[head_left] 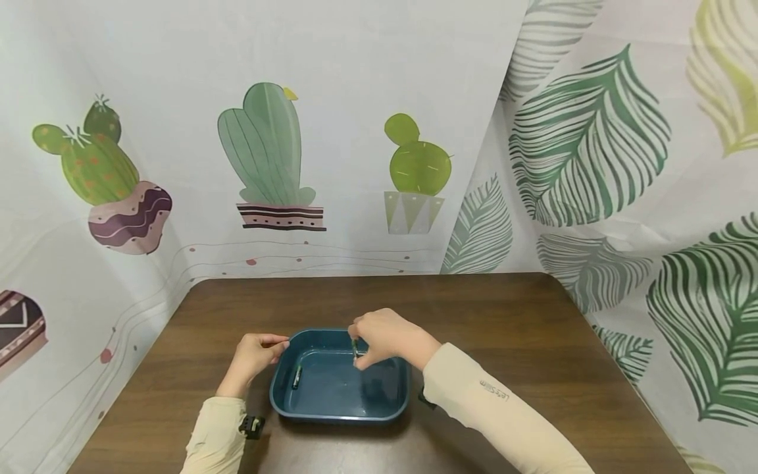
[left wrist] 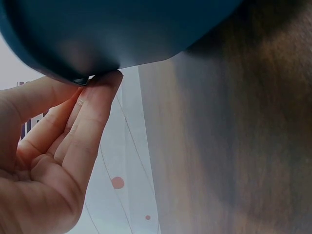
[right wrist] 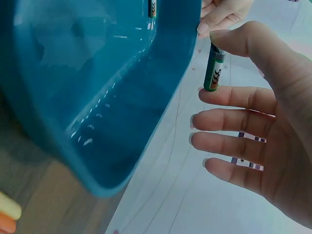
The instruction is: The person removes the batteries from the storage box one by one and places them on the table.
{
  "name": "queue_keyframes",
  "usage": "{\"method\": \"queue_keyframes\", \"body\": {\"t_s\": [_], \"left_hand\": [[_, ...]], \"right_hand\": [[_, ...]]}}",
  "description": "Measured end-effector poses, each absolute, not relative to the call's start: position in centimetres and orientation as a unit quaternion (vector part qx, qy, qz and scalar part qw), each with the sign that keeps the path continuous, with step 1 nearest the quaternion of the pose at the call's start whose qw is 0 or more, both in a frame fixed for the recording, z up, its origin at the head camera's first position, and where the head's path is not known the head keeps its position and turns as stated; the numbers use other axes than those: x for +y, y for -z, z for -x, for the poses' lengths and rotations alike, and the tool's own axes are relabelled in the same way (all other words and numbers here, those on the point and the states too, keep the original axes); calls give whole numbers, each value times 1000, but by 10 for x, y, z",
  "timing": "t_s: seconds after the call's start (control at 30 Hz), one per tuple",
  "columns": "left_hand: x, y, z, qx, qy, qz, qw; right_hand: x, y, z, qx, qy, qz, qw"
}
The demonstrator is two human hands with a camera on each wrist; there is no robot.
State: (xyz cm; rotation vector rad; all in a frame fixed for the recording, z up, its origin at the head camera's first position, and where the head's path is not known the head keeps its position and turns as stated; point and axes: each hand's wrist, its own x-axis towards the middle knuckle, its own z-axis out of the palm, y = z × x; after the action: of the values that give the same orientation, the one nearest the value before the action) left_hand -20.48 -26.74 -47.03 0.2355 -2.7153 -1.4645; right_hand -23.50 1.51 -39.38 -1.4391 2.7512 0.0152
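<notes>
A blue plastic basin (head_left: 340, 419) with rounded corners sits on the table. My left hand (head_left: 253, 359) pinches its rim at the far left corner; in the left wrist view, the thumb and fingers (left wrist: 100, 97) meet at that edge. Over the basin's far right part, my right hand (head_left: 385, 337) holds a small green battery (right wrist: 214, 68) by its two ends, between thumb and index finger. The other fingers of that hand are spread apart. Inside the basin, near its left wall, lies another green battery (head_left: 297, 377).
The brown wooden table (head_left: 485, 303) extends around the basin. Behind it hangs a white cloth (head_left: 349, 131) printed with cacti and leaves. At the right wrist view's lower left edge, a rounded yellow object (right wrist: 9, 207) and an orange object (right wrist: 6, 223) show partly.
</notes>
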Motion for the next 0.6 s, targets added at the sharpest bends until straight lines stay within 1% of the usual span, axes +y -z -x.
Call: {"method": "queue_keyframes", "body": {"t_s": [0.37, 0.6], "left_hand": [[-266, 469, 204, -881, 466, -77, 24], [-266, 469, 204, -879, 470, -78, 22]], "right_hand": [[51, 397, 233, 891, 22, 454, -7], [76, 402, 235, 898, 40, 438, -13]]}}
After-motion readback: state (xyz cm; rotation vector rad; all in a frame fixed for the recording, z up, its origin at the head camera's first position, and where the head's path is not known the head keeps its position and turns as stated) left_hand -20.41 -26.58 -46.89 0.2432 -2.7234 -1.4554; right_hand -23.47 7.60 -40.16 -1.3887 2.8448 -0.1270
